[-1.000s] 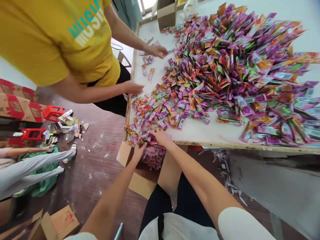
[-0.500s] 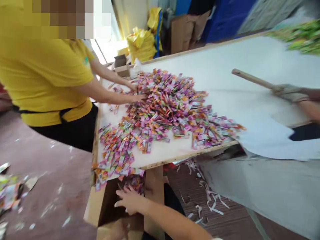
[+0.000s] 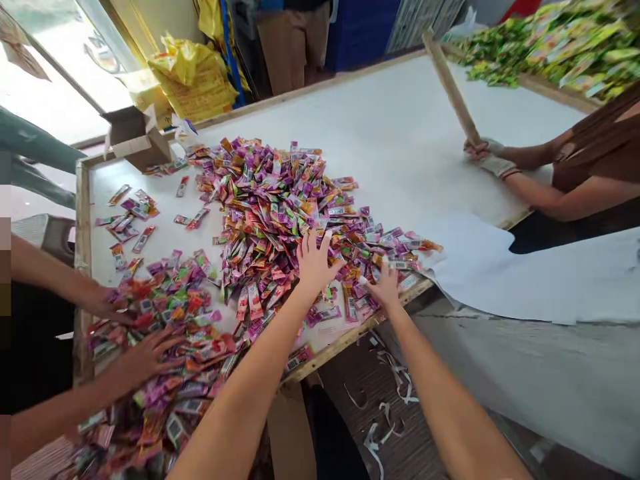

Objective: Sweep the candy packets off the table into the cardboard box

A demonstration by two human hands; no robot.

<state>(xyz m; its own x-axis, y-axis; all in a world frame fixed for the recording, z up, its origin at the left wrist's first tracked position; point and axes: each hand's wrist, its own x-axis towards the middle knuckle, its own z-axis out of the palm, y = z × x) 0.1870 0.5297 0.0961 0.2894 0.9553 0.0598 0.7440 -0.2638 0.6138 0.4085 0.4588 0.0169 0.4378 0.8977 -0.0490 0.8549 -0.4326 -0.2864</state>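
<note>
A big heap of small pink, purple and orange wrapped packets [image 3: 260, 200] covers the near part of the white table [image 3: 380, 120]. My left hand [image 3: 316, 263] reaches onto the heap's right half, fingers spread and palm down. Lower and to the right, my right hand [image 3: 384, 287] touches packets close to the table's front edge, its fingers also apart. Neither hand is closed on a packet. Between my hands lie more packets. Below the edge, a cardboard flap [image 3: 291, 430] shows beside my left forearm.
At left, a co-worker's hands [image 3: 145, 360] push into a second mass of packets spilling over the table's near corner. Another person in gloves holds a wooden bar [image 3: 453, 90] at right. A small open box [image 3: 137, 140] stands at the back left; green packets [image 3: 565, 50] lie far right.
My hands have gone from the cardboard box up to the heap. The co-worker has moved nearer, and packets now pour over the left corner. The wooden bar has swung more upright.
</note>
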